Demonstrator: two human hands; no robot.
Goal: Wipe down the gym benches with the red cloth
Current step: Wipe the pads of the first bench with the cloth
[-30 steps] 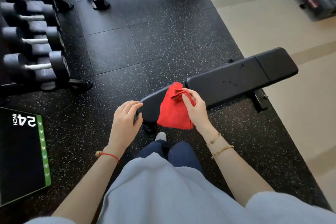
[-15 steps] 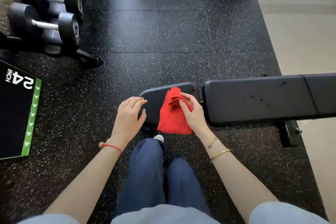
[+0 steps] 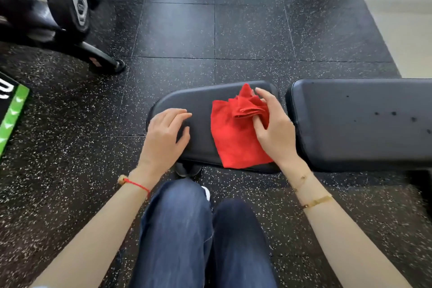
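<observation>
A black padded gym bench lies across the floor in front of me: its small seat pad (image 3: 198, 105) at centre and its long back pad (image 3: 360, 121) to the right, with dark spots on it. The red cloth (image 3: 236, 140) hangs over the seat pad, bunched at its top. My right hand (image 3: 275, 128) pinches that bunched top, holding the cloth over the pad. My left hand (image 3: 166, 135) rests with fingers spread over the seat pad's left end, holding nothing.
A dumbbell rack (image 3: 67, 7) stands at the upper left, its foot (image 3: 105, 61) reaching toward the bench. A black box with a green edge (image 3: 11, 117) sits at the left. My knees in jeans (image 3: 198, 229) are just below the seat pad. Pale floor (image 3: 402, 7) lies far right.
The view has closed in on the bench. My right hand has brought the cloth from the seat's edge over the seat pad, and my left hand now rests on the pad's left end.
</observation>
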